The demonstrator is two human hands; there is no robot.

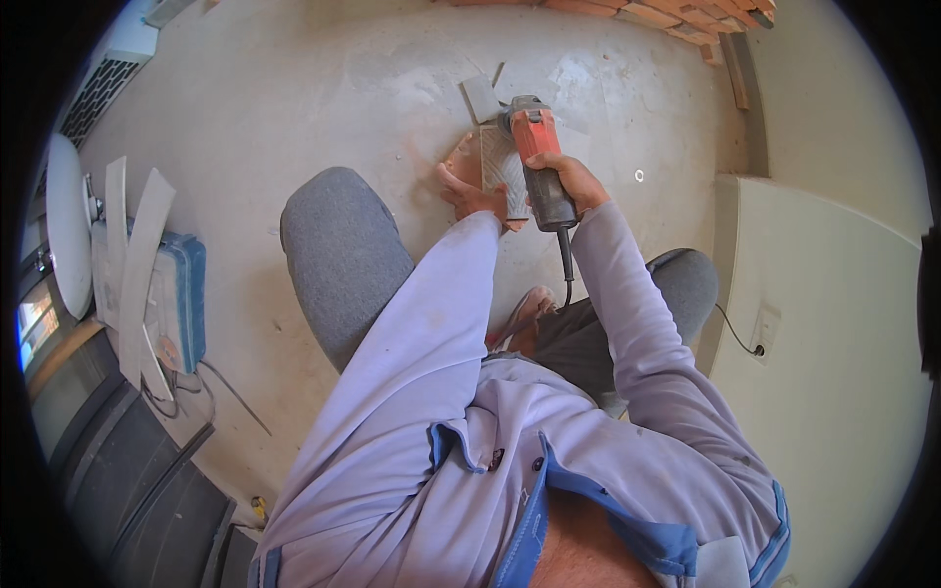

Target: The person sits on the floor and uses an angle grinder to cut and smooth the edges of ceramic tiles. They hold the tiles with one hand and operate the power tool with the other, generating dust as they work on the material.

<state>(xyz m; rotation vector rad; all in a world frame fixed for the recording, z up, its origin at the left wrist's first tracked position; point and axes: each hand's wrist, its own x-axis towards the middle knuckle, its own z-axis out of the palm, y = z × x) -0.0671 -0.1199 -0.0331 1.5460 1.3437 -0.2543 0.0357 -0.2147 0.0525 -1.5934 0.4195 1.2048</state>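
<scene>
My right hand (570, 179) is wrapped around the body of an orange and black angle grinder (542, 181). The grinder's head points away from me, over the far end of a grey ribbed tile piece (500, 165). My left hand (474, 198) grips the near-left side of that tile piece, which lies over a reddish brick-coloured slab (461, 157). The grinder hides part of the tile, and its disc is hard to make out. From the grinder's rear a black cord (567, 257) runs down past my right leg. A small grey tile offcut (481, 99) lies just beyond the tile.
Bricks (657, 14) are stacked at the far edge. A blue case (181, 294) with long pale strips (143, 257) leaning on it stands at the left. At the right is a pale wall panel with a socket (766, 331) and a plugged-in cord. My knees flank the work.
</scene>
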